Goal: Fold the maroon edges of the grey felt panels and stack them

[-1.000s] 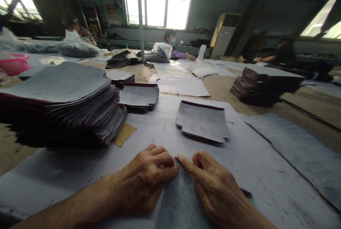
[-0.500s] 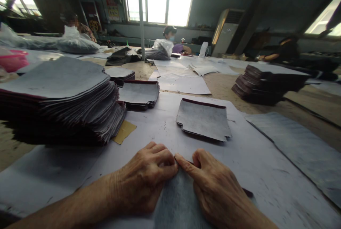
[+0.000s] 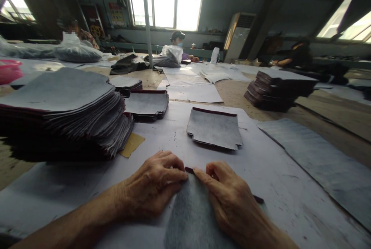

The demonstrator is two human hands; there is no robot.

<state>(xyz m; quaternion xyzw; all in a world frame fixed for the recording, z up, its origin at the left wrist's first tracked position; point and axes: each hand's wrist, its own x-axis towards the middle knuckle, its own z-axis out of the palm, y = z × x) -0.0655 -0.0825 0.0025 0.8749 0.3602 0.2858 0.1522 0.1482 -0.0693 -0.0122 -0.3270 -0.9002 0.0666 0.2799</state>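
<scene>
Both hands are working low over the white sheet point(image 3: 162, 137) on the table point(image 3: 236, 100), with the grey piece point(image 3: 191, 214) lying between and under them, its near part running out of view at the bottom. The left hand point(image 3: 156, 183) has its fingers curled and its thumb drawn up to them at the piece's far left corner — from here I can't tell whether they pinch it. The right hand point(image 3: 232, 195) stretches its forefinger along the dark red edge point(image 3: 189, 170), the tip touching it just beside the left fingertips, the other fingers folded in; whether its thumb grips anything I can't make out. A dark end of something pokes out past the right hand's far side. Ahead lies a smaller piece point(image 3: 214, 128) with a red-edged top and notched corners. Off to the left rises a tall stack point(image 3: 58, 90), a yellow card point(image 3: 132, 144) by its base and a low stack point(image 3: 147, 103) just beyond. Over on the right sit a dark stack point(image 3: 269, 92) and, nearer, a long grey sheet point(image 3: 313, 152). Three people are farther back, beyond the stacks.
</scene>
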